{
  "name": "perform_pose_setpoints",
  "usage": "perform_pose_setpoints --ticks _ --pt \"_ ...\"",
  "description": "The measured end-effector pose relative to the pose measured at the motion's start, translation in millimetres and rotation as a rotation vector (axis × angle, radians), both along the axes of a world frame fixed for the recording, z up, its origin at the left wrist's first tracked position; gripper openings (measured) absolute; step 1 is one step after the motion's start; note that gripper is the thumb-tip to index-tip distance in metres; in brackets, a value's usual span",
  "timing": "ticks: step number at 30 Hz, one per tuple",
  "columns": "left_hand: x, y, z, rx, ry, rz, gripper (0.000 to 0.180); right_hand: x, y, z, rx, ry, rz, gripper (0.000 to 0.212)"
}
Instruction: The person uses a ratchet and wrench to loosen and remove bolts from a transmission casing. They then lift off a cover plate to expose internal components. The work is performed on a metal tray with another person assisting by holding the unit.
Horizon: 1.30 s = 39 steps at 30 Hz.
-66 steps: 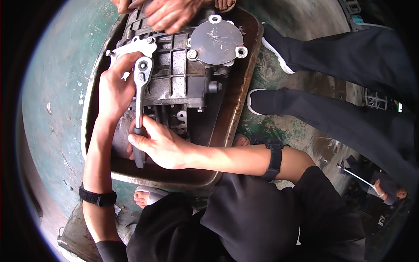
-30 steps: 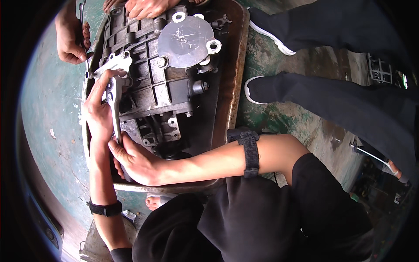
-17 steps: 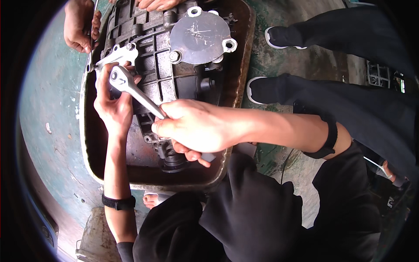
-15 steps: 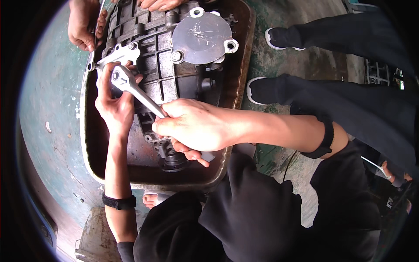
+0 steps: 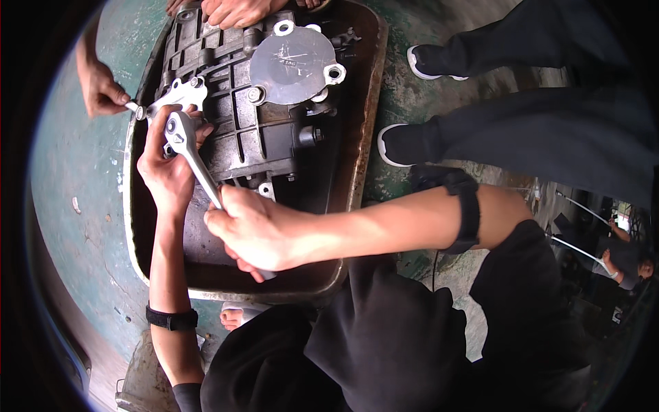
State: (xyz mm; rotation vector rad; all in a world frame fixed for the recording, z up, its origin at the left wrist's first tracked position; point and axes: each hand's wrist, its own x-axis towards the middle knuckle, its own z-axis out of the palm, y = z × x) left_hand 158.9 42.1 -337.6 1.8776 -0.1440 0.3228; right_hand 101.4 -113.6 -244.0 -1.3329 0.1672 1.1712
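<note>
My right hand [image 5: 250,226] is closed around the handle of a silver ratchet wrench [image 5: 199,172]. At the wrench's head, the fingers of my left hand [image 5: 167,172] curl around it from below and the left, close to the metal casing. Just beyond lies a pale metal bracket [image 5: 180,95] fixed to the ribbed casing [image 5: 230,130]. What the ratchet sits on is hidden by its head and my fingers. My right hand and forearm cover the casing's near end.
A rusty-rimmed tray [image 5: 129,213] holds the casing, which carries a round cover plate [image 5: 292,65]. A co-worker's hand [image 5: 103,89] grips a small wrench at the bracket's left end. Another hand [image 5: 240,10] rests on the casing. Someone's shoes [image 5: 395,144] stand to the right.
My right hand has swung the ratchet handle clockwise, toward me and left. The co-worker's hand on the left has moved nearer and away from the casing. The whole view has shifted slightly.
</note>
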Motion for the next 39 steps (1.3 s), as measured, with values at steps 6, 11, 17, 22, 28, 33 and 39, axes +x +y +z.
perform_pose_setpoints --ticks 6,11,17,22,28,33,39 --pt "-3.0 2.3 -2.9 -0.132 0.095 -0.016 0.045 52.3 -57.1 22.6 -0.017 0.058 0.172 0.023" --pt "-1.5 8.4 0.2 -0.174 0.108 -0.080 0.037 -6.7 19.9 -14.1 0.020 0.101 -0.162 0.020" --pt "3.3 17.6 3.7 -0.128 0.177 -0.175 0.033 -21.8 75.2 -19.2 0.116 -0.025 -0.408 0.025" --pt "-0.4 9.3 -4.3 -0.354 0.201 -0.075 0.034 20.6 -15.9 7.8 -0.018 0.059 0.087 0.023" --pt "-3.6 -0.4 -5.0 -0.378 0.171 -0.068 0.038 52.6 -50.8 14.0 0.019 0.076 0.159 0.022" --pt "0.6 10.2 -1.8 -0.235 0.170 -0.090 0.038 -15.4 62.0 -14.8 0.095 0.051 -0.339 0.020" --pt "-0.8 12.0 1.3 -0.324 0.300 -0.032 0.041 7.8 -3.0 11.5 -0.077 -0.008 0.069 0.021"
